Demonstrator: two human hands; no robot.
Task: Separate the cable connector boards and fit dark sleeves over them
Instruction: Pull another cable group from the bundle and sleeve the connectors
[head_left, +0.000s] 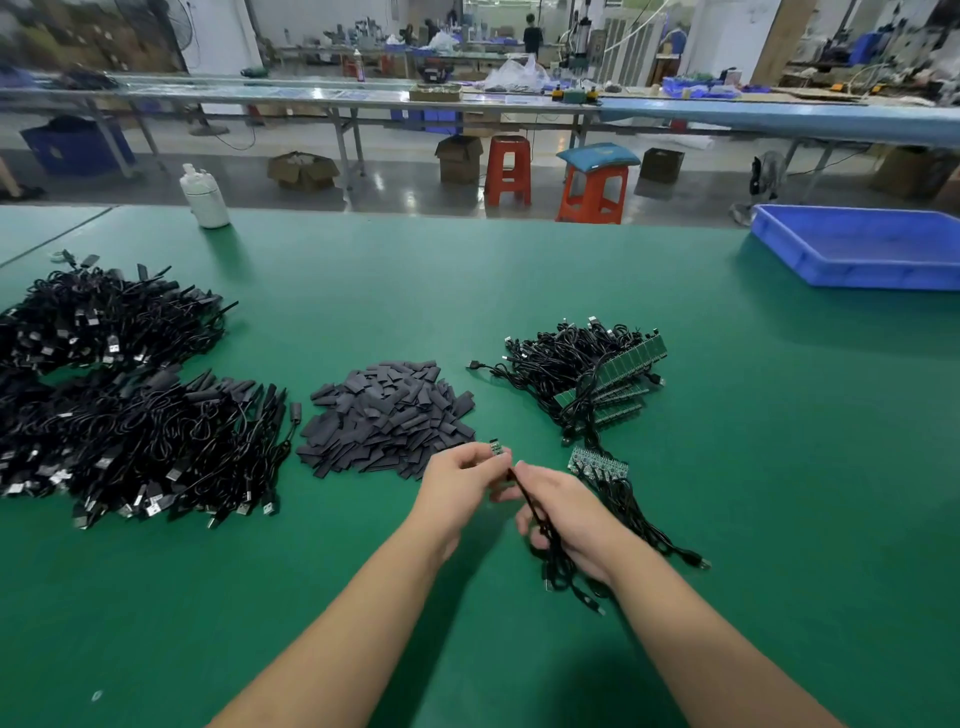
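My left hand (457, 480) pinches a small green connector board (496, 448) at its fingertips. My right hand (563, 512) grips the black cable (535, 512) that runs from that board, with more cable bunched under the palm. A pile of dark sleeves (387, 418) lies just left of my hands. To the right lies a strip of joined boards (597, 463) with cables attached. Farther back sits a bundle of cables with green board strips (608, 374).
Two big heaps of black cables (119, 415) fill the left of the green table (467, 291). A blue tray (862, 247) stands at the far right and a white bottle (203, 197) at the far edge. Stools and benches lie beyond.
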